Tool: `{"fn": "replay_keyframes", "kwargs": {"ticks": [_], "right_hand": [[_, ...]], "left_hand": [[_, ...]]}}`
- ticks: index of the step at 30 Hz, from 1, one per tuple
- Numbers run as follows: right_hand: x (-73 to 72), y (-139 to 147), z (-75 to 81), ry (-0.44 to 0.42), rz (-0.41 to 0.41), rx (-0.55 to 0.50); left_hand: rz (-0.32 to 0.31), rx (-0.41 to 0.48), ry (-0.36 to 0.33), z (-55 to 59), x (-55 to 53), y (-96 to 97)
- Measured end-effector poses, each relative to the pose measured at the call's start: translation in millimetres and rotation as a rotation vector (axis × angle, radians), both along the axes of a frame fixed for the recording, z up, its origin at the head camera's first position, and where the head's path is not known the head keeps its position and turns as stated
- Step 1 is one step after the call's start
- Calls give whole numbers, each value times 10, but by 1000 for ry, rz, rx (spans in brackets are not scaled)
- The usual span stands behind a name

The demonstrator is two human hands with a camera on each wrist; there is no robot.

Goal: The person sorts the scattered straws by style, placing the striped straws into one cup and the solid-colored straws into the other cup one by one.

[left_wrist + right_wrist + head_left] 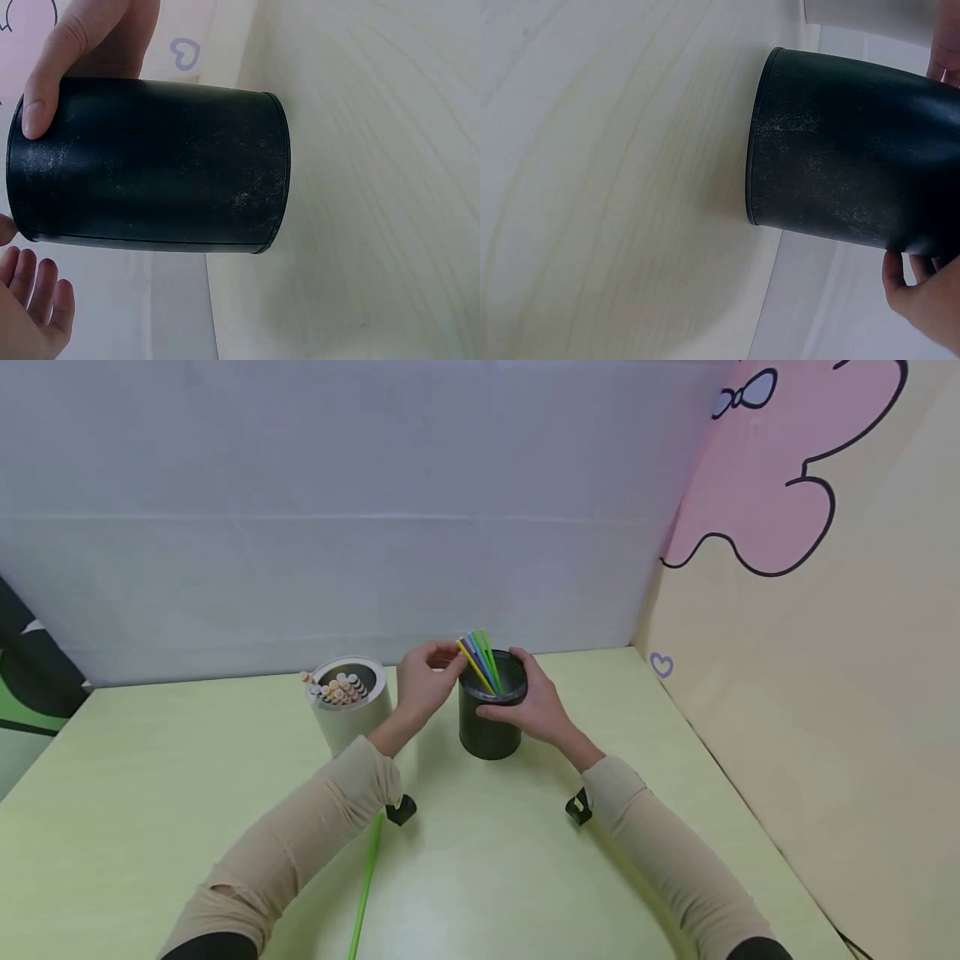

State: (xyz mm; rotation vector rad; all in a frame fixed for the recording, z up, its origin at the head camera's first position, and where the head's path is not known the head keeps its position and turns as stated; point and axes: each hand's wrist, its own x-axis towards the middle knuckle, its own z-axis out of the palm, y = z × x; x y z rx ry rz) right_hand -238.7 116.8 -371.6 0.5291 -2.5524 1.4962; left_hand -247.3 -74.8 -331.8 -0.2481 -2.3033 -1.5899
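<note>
A black cylindrical pen holder [489,727] stands upright on the table, and thin coloured sticks [483,664] in yellow, purple, blue and green lean out of its mouth. My right hand [536,702] grips the holder round its right side near the rim, thumb across the front. At the left of the rim is my left hand [429,681], thumb and forefinger right by the yellow stick's upper end; I cannot tell whether they pinch it. In the left wrist view the holder [150,165] fills the middle, with left fingers [41,300] loosely bent below its rim.
A white cylindrical holder [348,722] full of pale, thick, pen-like sticks [341,689] stands left of the black one, beside my left forearm. One long green stick [365,893] lies on the table [480,877] near the front. A grey-white sheet [322,585] hangs behind the table's back edge.
</note>
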Motion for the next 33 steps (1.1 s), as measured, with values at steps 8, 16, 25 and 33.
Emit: {"fn": "replay_keyframes", "kwargs": {"ticks": [8, 16, 25, 33], "right_hand": [[2, -5, 6, 2, 7, -6], [0, -1, 15, -3, 9, -20], [4, 15, 6, -21, 6, -27], [-2, 1, 14, -4, 0, -18]], "left_hand": [[-2, -30, -20, 23, 48, -86], [-43, -52, -57, -13, 225, -211], [-161, -80, -106, -157, 581, -336], [-349, -194, -88, -234, 1037, -520]]}}
